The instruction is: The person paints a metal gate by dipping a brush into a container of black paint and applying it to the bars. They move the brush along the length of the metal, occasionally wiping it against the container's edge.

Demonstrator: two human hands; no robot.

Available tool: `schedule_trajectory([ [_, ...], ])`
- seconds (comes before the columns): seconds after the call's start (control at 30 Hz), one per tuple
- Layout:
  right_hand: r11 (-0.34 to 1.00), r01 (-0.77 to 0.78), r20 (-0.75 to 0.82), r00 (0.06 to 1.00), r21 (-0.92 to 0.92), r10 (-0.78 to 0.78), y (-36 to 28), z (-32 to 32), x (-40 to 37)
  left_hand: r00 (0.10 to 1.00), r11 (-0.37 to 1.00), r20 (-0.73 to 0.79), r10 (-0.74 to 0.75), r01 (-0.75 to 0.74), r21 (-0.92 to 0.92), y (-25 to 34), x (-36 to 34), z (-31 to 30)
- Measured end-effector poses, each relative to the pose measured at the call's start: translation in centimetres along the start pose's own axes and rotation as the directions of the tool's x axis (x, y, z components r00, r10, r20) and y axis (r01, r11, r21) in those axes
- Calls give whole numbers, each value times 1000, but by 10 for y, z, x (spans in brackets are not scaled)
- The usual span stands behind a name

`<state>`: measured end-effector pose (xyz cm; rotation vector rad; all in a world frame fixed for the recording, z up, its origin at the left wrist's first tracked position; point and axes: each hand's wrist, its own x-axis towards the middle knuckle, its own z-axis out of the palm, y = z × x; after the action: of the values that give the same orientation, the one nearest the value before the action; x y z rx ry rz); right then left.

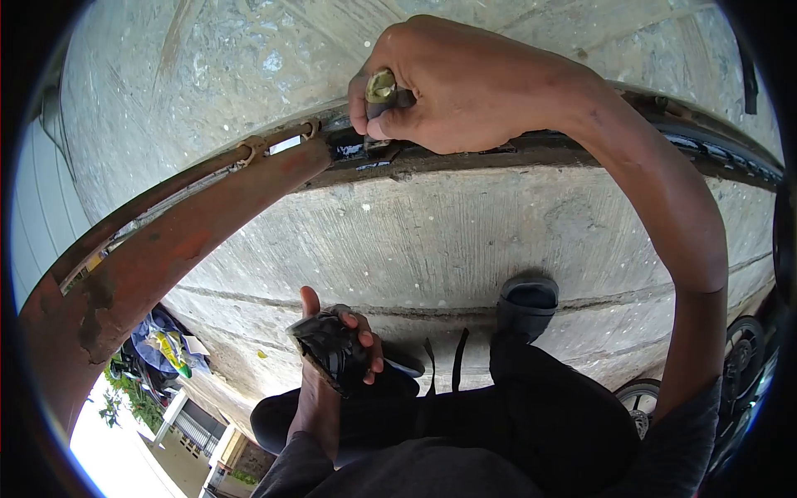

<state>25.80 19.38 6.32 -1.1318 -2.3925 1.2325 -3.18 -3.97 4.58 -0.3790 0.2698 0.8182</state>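
At 9 o'clock, a curved, rust-coloured metal piece (166,241) sweeps up from the left edge towards 11 o'clock, its reddish surface marked by a dark patch. A thin rod (187,174) follows its upper side, with ring-like loops near its far end. At 8 o'clock, well apart from the hands, a blue cloth (149,332) lies with a yellow-and-green packet (177,358) on it.

At 7 o'clock, the left hand (363,339) is raised above the person's dark-clothed leg (378,404), with its fingers curled around a black, creased lump (336,347) and its thumb sticking up beside it. What the lump is made of cannot be told.

At 11 o'clock, glossy black material (344,145) shows in the narrow channel (465,158), just beside the right fingers. At 12 o'clock, the right hand (465,87) reaches in from the right, its fingers clamped on a short tool (382,91) with a rounded, brassy end facing up; the lower end is at the channel, mostly hidden by the fingers.

At 4 o'clock, a dark sandal (529,307) is on the concrete floor (432,241), with a spoked wheel (639,400) farther out.
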Motion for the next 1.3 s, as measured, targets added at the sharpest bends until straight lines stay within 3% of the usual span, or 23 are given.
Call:
schedule_trajectory([
  [0.03,998,20,-35,999,54,-18,4,5,3,999,1000,-34,24,-24,-13,0,-1,1],
  [0.13,996,-43,-40,998,-84,40,-5,-24,3,999,1000,41,-12,11,24,3,-2,-1],
  [0.3,999,-28,216,976,-36,35,-16,-13,38,999,1000,28,-23,23,7,4,-4,-6],
  [0.37,999,35,144,989,-8,-33,-18,1,58,999,1000,26,-27,27,8,4,-4,-4],
  [0.47,997,38,229,972,65,-52,-15,-6,66,999,1000,36,-22,22,6,4,-5,-4],
  [0.63,1000,7,314,949,30,-16,-7,-20,50,998,999,58,-26,27,-23,5,-10,-9],
  [0.77,997,-35,347,938,66,10,-21,-47,39,999,997,-41,18,-21,-75,4,-13,-7],
  [0.83,997,48,346,936,57,-65,-10,-11,67,999,997,-48,7,-10,-74,6,-13,-8],
  [0.97,982,106,291,945,157,-148,-12,0,78,1000,998,-6,3,-3,-55,7,-13,-9],
  [1.03,985,80,285,951,152,-121,-10,-1,75,998,999,53,-23,25,-47,9,-13,-12],
  [1.3,987,21,192,980,162,-53,-1,-14,44,998,998,50,-32,35,-57,8,-14,-16],
])
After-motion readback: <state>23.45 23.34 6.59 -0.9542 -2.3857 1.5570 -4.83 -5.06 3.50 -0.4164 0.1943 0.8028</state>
